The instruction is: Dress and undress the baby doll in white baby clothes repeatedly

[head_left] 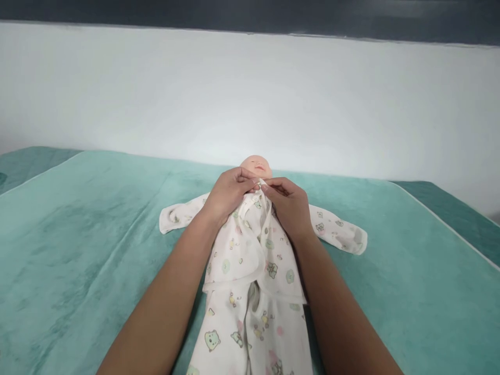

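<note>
So both grips are pinched closed on the same bit of cloth: the bare left hand (234, 190) and bare right hand (287, 200) each have thumb and fingers on the neckline of a white cloth baby jacket with little green, yellow and pink cartoon prints (234, 255). They're nearly touching, right at the middle of the collar, just below the smooth pinkish doll head (254, 163). The jacket is on the doll, which lies on its back, head at the far end. Below the hands, the front panels hang a bit loose, with a rounded edge curving over near the middle. Both long sleeves stick out sideways, one past each forearm. Under the jacket hem there are matching white printed cloth bottoms (219, 333) running toward the camera, with a gap down the middle. All of it is on a plush teal-green cloth with pale edging (97, 234), with darker green fabric (461, 208) beyond it at both sides. Behind that is a plain white wall (250, 94) with a dark band (250, 15) across the top.
</note>
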`<control>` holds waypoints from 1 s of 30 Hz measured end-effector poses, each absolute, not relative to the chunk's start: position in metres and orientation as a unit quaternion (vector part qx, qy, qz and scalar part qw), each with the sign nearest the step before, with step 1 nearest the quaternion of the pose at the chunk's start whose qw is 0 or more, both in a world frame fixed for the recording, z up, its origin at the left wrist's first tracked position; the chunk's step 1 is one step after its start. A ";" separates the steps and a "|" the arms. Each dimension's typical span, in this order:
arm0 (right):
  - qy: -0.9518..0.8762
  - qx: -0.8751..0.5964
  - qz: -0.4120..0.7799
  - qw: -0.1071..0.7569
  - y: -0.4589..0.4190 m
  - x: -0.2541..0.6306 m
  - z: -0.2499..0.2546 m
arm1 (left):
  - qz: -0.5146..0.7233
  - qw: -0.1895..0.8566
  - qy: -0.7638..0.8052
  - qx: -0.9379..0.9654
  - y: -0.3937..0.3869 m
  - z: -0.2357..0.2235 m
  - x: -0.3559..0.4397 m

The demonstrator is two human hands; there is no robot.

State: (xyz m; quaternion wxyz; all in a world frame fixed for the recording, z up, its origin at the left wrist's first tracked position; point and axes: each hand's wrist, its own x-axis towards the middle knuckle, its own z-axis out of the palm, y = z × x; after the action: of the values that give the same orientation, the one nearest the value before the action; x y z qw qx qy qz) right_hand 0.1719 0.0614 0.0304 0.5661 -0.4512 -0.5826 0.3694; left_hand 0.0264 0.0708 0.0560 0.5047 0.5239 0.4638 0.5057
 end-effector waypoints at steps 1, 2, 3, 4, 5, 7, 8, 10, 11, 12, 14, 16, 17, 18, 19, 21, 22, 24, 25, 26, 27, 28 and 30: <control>-0.584 -0.454 0.369 0.563 0.061 0.172 0.031 | 0.501 0.494 0.466 0.536 0.071 0.056 0.026; -0.587 -0.455 0.369 0.559 0.061 0.172 0.031 | 0.496 0.485 0.468 0.547 0.071 0.055 0.026; -0.593 -0.453 0.366 0.556 0.061 0.171 0.031 | 0.491 0.476 0.470 0.558 0.071 0.055 0.026; -0.603 -0.451 0.360 0.551 0.061 0.171 0.031 | 0.484 0.468 0.473 0.568 0.071 0.055 0.026; -0.617 -0.450 0.349 0.543 0.062 0.170 0.032 | 0.477 0.460 0.477 0.577 0.071 0.055 0.026; -0.648 -0.453 0.324 0.520 0.062 0.170 0.033 | 0.466 0.448 0.484 0.590 0.071 0.054 0.026; -0.658 -0.456 0.316 0.509 0.062 0.169 0.033 | 0.463 0.447 0.485 0.592 0.071 0.054 0.026; -0.660 -0.452 0.326 0.504 0.062 0.170 0.034 | 0.464 0.454 0.486 0.585 0.072 0.054 0.025; -0.651 -0.444 0.345 0.509 0.062 0.170 0.034 | 0.467 0.458 0.486 0.579 0.073 0.054 0.025; -0.636 -0.439 0.367 0.517 0.062 0.171 0.034 | 0.470 0.459 0.488 0.574 0.074 0.053 0.025; -0.597 -0.442 0.407 0.532 0.062 0.172 0.034 | 0.475 0.453 0.494 0.570 0.075 0.053 0.025; -0.567 -0.457 0.422 0.540 0.063 0.172 0.033 | 0.477 0.442 0.500 0.572 0.076 0.052 0.026; -0.559 -0.462 0.423 0.544 0.063 0.172 0.033 | 0.478 0.434 0.504 0.574 0.076 0.052 0.026; -0.556 -0.464 0.420 0.547 0.064 0.172 0.032 | 0.476 0.425 0.509 0.578 0.076 0.052 0.027; -0.556 -0.465 0.416 0.549 0.064 0.172 0.032 | 0.473 0.415 0.515 0.583 0.075 0.052 0.028; -0.553 -0.474 0.409 0.550 0.066 0.172 0.031 | 0.466 0.392 0.527 0.593 0.075 0.051 0.029; -0.552 -0.481 0.404 0.549 0.066 0.172 0.030 | 0.466 0.379 0.531 0.598 0.075 0.050 0.029; -0.553 -0.496 0.393 0.541 0.067 0.172 0.029 | 0.468 0.350 0.536 0.610 0.075 0.049 0.030; -0.555 -0.501 0.388 0.539 0.067 0.172 0.028 | 0.468 0.336 0.537 0.616 0.075 0.049 0.030; -0.557 -0.505 0.383 0.537 0.067 0.172 0.028 | 0.467 0.324 0.538 0.622 0.076 0.048 0.030; -0.558 -0.507 0.378 0.538 0.067 0.171 0.027 | 0.464 0.316 0.540 0.627 0.077 0.047 0.030; -0.558 -0.508 0.372 0.540 0.067 0.171 0.028 | 0.460 0.312 0.541 0.631 0.077 0.047 0.030; -0.561 -0.512 0.357 0.543 0.066 0.171 0.030 | 0.454 0.305 0.544 0.636 0.078 0.046 0.030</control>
State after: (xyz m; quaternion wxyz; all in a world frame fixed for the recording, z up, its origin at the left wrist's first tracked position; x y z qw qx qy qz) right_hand 0.1708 0.0659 0.0300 0.5434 -0.5121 -0.5612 0.3572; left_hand 0.0297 0.0781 0.0462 0.3053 0.6363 0.5443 0.4535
